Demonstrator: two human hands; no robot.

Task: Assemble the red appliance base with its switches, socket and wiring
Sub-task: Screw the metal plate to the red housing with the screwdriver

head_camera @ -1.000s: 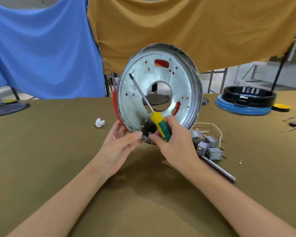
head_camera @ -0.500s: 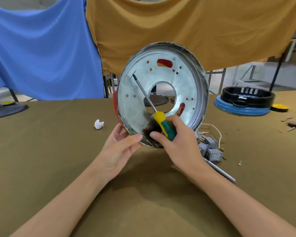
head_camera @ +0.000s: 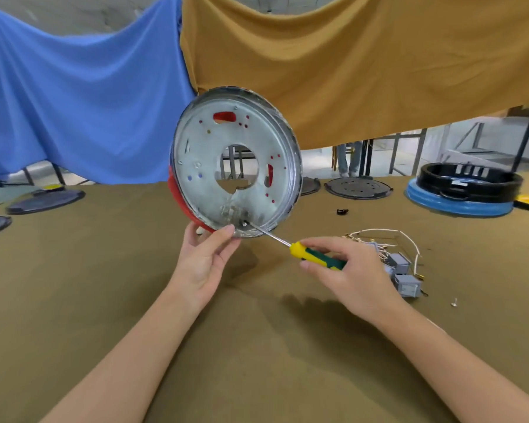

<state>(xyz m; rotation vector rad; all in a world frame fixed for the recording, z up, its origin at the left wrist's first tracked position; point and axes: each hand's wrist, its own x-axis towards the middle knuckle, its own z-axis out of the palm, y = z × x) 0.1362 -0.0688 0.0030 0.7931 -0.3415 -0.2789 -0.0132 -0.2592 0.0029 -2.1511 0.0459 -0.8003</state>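
Red appliance base (head_camera: pixel 180 196) with metal plate (head_camera: pixel 205 166) is being held on edge above the tabletop's (head_camera: pixel 104 285) middle. Left hand (head_camera: pixel 203 259) is pinching its lower rim. Right hand's fingers (head_camera: pixel 321 244) are gripping the screwdriver (head_camera: pixel 313 258), tip seating in a rim screw (head_camera: pixel 244 223). Advice: keeping the shaft square, pressing in, bracing the rim. Switches and wiring (head_camera: pixel 400 264) are waiting toward the right edge.

Bare table (head_camera: pixel 74 300) left; switches (head_camera: pixel 405 274) crowd the right.
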